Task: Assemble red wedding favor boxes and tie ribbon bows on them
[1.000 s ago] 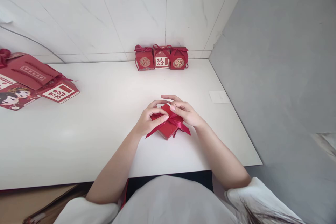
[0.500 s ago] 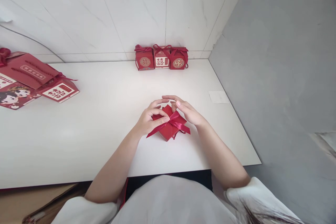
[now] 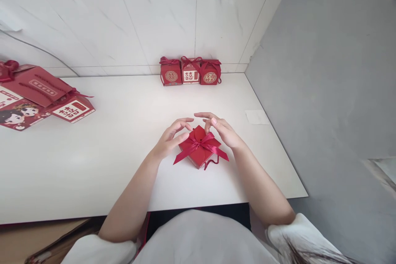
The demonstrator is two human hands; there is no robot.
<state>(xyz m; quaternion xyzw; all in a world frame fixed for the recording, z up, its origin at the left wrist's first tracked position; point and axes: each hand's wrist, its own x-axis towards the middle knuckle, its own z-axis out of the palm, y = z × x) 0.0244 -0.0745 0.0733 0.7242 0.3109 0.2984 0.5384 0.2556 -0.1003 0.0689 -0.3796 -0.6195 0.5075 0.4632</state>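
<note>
A small red gift box [image 3: 196, 156] sits on the white table in front of me, one corner pointing my way. Across its top lies a dark pink ribbon bow [image 3: 201, 143] with two long tails spread left and right. A twisted red cord [image 3: 212, 162] loops out at its near right side. My left hand [image 3: 171, 137] is at the box's left edge, fingers apart and holding nothing. Over the far right edge is my right hand [image 3: 223, 131], its fingers spread and bent, with nothing in them. Whether a fingertip touches the box I cannot tell.
Three red boxes with bows [image 3: 191, 76] stand in a row against the tiled wall. At the left are a larger red box [image 3: 23, 111] and a smaller ribboned box [image 3: 71, 110]. A white paper slip [image 3: 257, 117] lies at the right, near the grey wall [image 3: 334, 74].
My left hand has let go of the bow and drawn back to the left, its fingers opening. The bow now shows whole. My right hand has shifted slightly right.
</note>
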